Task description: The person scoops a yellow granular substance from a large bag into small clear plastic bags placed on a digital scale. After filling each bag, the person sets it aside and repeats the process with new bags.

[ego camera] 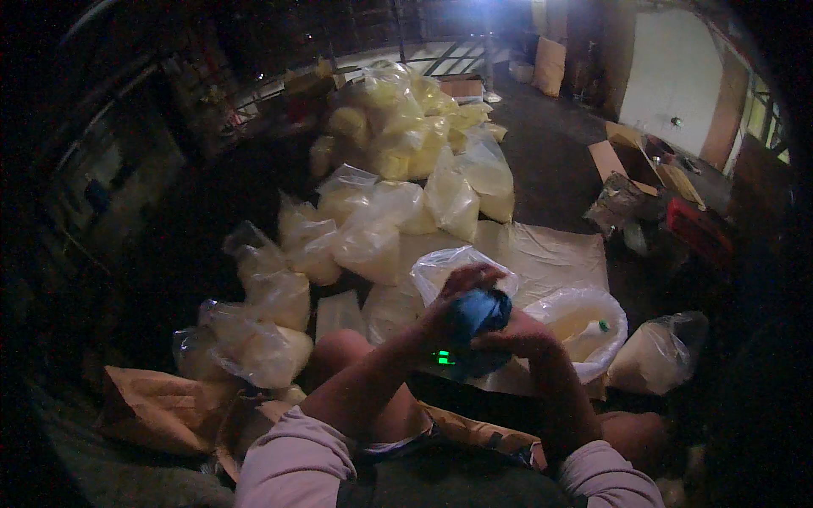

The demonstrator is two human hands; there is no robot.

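Both my hands are raised together before me around a blue cloth-like bundle [481, 312]. My left hand [467, 282] is at its upper side, with the fingers bent over the top. Against the lower right side of the bundle rests my right hand [514, 333]. Just behind them stands an open clear plastic bag [438, 263] with pale contents. To the right, a plastic-lined container [613, 311] holds pale material and a white object with a green end [594, 330]. The exact material of the bundle is too dim to tell.
Filled clear bags [368, 247] stand in a curve from the left to a heap of yellowish bags [406, 127]. Another filled bag [654, 355] is at the right. Brown paper sacking [159, 406] lies at the left; an open cardboard box [625, 159] stands farther right.
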